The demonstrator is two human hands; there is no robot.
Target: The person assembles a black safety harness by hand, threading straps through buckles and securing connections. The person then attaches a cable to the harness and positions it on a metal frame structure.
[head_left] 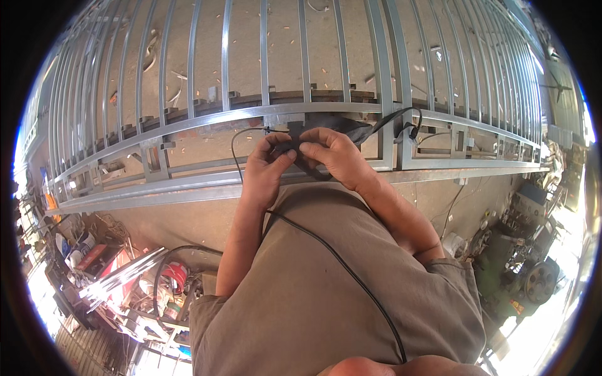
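Note:
Both hands are close together in front of my body, over the near rail of a silver metal gate frame (pixel 232 117). With thumb and fingers pinched, my left hand (pixel 266 166) grips one side of a black flexible band (pixel 296 131). My right hand (pixel 335 158) pinches the same band from the other side, a short gap away. Behind the right hand lies a dark, smooth piece (pixel 354 130), partly hidden by it. From there a black strap (pixel 392 117) loops to the right over the frame's upright. What the fingertips cover cannot be made out.
Long parallel bars stretch away across a concrete floor (pixel 200 37) strewn with small scraps. A thin black cable (pixel 233 150) hangs by my left hand; another cord (pixel 342 260) crosses my shirt. Metal offcuts (pixel 125 279) and clutter lie left, a green machine (pixel 501 266) stands right.

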